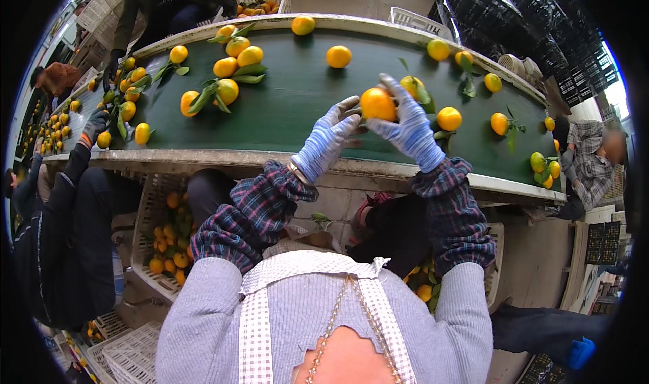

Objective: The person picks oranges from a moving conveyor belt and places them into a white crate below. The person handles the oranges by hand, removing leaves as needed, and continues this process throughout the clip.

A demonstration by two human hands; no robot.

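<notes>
My right hand (408, 125), in a blue and white knit glove, grips an orange mandarin (377, 104) between thumb and fingers above the green conveyor belt (289, 110). Close by on its left is my left hand (332, 135), gloved alike, with fingers apart and bent towards the fruit. Whether its fingertips touch the mandarin I cannot tell. Just behind my right hand lies a leafy, greenish mandarin (411, 87). Another mandarin (449, 119) rests on the belt to the right of that hand, and one more (338, 57) sits farther back.
Mandarins with leaves (227, 91) lie on the belt's left half. Below the belt's near edge (243, 157) stand a crate of mandarins (147, 232) and another crate (496, 262). A co-worker's gloved hand (95, 125) reaches in from the left. Black crates (512, 24) are stacked at back right.
</notes>
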